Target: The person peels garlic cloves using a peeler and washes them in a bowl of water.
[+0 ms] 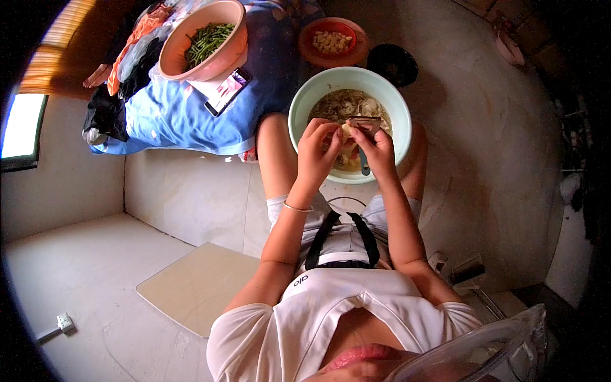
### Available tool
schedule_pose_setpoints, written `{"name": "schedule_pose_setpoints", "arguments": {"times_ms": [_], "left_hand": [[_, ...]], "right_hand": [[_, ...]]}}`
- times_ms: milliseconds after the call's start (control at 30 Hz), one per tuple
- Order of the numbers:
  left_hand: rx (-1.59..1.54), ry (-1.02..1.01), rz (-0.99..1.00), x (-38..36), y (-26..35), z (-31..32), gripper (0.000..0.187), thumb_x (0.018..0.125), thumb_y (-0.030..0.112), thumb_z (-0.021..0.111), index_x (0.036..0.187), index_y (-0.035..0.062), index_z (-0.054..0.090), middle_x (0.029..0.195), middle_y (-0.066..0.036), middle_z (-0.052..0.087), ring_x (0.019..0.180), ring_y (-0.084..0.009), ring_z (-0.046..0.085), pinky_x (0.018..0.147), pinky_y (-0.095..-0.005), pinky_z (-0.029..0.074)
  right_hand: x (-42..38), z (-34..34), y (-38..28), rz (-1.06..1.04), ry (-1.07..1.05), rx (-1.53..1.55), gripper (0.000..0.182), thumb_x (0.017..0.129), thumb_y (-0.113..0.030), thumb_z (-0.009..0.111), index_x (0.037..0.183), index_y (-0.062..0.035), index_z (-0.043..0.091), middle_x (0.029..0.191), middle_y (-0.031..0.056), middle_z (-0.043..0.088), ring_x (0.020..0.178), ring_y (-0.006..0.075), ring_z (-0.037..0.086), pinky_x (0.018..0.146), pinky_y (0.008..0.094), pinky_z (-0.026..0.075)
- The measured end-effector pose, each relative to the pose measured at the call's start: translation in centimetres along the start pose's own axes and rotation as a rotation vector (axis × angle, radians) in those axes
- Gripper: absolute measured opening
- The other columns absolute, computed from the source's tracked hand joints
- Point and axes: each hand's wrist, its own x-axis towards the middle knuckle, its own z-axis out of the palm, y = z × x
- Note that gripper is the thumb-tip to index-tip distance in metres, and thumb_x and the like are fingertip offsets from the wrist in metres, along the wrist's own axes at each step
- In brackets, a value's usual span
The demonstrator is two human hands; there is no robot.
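Note:
Over a pale green basin [296, 127] my two hands meet at a small pale garlic clove [347, 130]. My left hand [316, 148] pinches the clove between thumb and fingers. In my right hand [380, 155] is a small knife [365, 164] with a dark teal handle pointing down and a broad blade across the fingertips. The right fingertips also touch the clove. Cloudy water with pale pieces and loose skins [344, 102] fills the lower part of the basin, which stands between my knees.
Beyond the basin, a red bowl [352, 32] holds peeled cloves, beside a black round container [393, 65]. On blue bedding [261, 83] at left stand a pink basin [173, 57] of green beans and a phone [228, 92]. A beige board [197, 286] lies behind left.

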Motion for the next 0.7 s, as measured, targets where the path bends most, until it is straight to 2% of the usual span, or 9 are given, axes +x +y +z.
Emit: {"name": "schedule_pose_setpoints", "arguments": {"times_ms": [100, 200, 300, 433, 467, 533, 600, 667, 700], "left_hand": [[-0.018, 0.009, -0.021, 0.0, -0.1, 0.1, 0.009, 0.079, 0.000, 0.054, 0.086, -0.0048, 0.056, 0.086, -0.009, 0.054, 0.075, -0.0139, 0.055, 0.065, -0.0213, 0.043], [-0.212, 0.031, -0.097, 0.0, -0.9, 0.6, 0.007, 0.079, 0.000, 0.055, 0.084, -0.0061, 0.055, 0.085, -0.008, 0.052, 0.072, -0.0130, 0.056, 0.065, -0.0225, 0.047], [-0.219, 0.055, -0.069, 0.0, -1.0, 1.0, 0.007, 0.080, -0.001, 0.054, 0.085, -0.0057, 0.055, 0.084, -0.007, 0.052, 0.072, -0.0125, 0.056, 0.065, -0.0222, 0.047], [0.041, 0.042, -0.007, -0.1, -0.5, 0.8, 0.010, 0.075, 0.000, 0.058, 0.084, -0.0024, 0.055, 0.085, -0.010, 0.053, 0.072, -0.0190, 0.056, 0.062, -0.0254, 0.047], [0.042, 0.041, -0.008, -0.1, -0.5, 0.7, 0.010, 0.075, 0.000, 0.058, 0.084, -0.0024, 0.055, 0.085, -0.010, 0.053, 0.072, -0.0190, 0.056, 0.062, -0.0254, 0.047], [0.351, 0.087, 0.258, 0.0, -0.4, 0.5, 0.018, 0.069, 0.000, 0.061, 0.086, 0.0011, 0.056, 0.086, -0.011, 0.053, 0.074, -0.0254, 0.055, 0.063, -0.0301, 0.046], [0.401, 0.070, 0.283, 0.0, 0.1, 0.4, 0.021, 0.067, 0.001, 0.062, 0.087, 0.0024, 0.056, 0.086, -0.011, 0.053, 0.075, -0.0266, 0.054, 0.063, -0.0317, 0.046], [0.447, 0.052, 0.311, 0.0, 0.4, 0.4, 0.024, 0.065, 0.001, 0.062, 0.088, 0.0037, 0.056, 0.086, -0.011, 0.053, 0.076, -0.0279, 0.053, 0.064, -0.0333, 0.046], [0.470, 0.050, 0.333, 0.0, 0.5, 0.5, 0.025, 0.064, 0.001, 0.062, 0.088, 0.0041, 0.056, 0.087, -0.011, 0.053, 0.076, -0.0280, 0.054, 0.064, -0.0337, 0.046]], "right_hand": [[-0.2, -0.1, -1.0, 0.136, -0.035, 0.034, 0.023, 0.083, -0.019, 0.059, 0.101, -0.0040, 0.060, 0.097, 0.0042, 0.062, 0.085, 0.0112, 0.057, 0.077, 0.0256, 0.045], [0.1, -0.3, -0.4, 0.053, -0.067, 0.083, 0.023, 0.083, -0.018, 0.057, 0.101, -0.0041, 0.060, 0.097, 0.0040, 0.062, 0.087, 0.0102, 0.056, 0.078, 0.0253, 0.045], [-0.1, -0.4, 0.1, 0.047, -0.003, 0.084, 0.023, 0.084, -0.018, 0.057, 0.102, -0.0041, 0.060, 0.097, 0.0037, 0.062, 0.087, 0.0099, 0.056, 0.078, 0.0252, 0.045], [-0.2, -0.4, -0.6, 0.124, -0.033, 0.007, 0.025, 0.082, -0.020, 0.059, 0.102, -0.0057, 0.060, 0.097, 0.0043, 0.062, 0.086, 0.0106, 0.057, 0.078, 0.0256, 0.045], [-0.1, -0.5, -0.3, 0.027, -0.014, -0.173, 0.026, 0.081, -0.022, 0.061, 0.102, -0.0063, 0.060, 0.095, 0.0043, 0.062, 0.082, 0.0099, 0.058, 0.073, 0.0245, 0.046], [0.1, -0.6, 0.0, -0.044, -0.017, -0.205, 0.027, 0.081, -0.022, 0.061, 0.102, -0.0062, 0.060, 0.094, 0.0042, 0.062, 0.080, 0.0092, 0.058, 0.069, 0.0237, 0.047], [0.1, -0.8, 0.0, -0.115, -0.015, -0.237, 0.028, 0.080, -0.023, 0.062, 0.102, -0.0061, 0.059, 0.093, 0.0040, 0.062, 0.078, 0.0085, 0.058, 0.066, 0.0229, 0.047], [-0.1, -0.9, -0.1, 0.101, -0.027, -0.091, 0.028, 0.080, -0.022, 0.063, 0.102, -0.0054, 0.059, 0.094, 0.0036, 0.063, 0.075, 0.0077, 0.058, 0.062, 0.0223, 0.046], [-0.1, -1.0, -0.1, 0.100, -0.022, -0.092, 0.028, 0.080, -0.022, 0.063, 0.102, -0.0054, 0.059, 0.094, 0.0036, 0.063, 0.075, 0.0077, 0.058, 0.062, 0.0223, 0.046]]}}
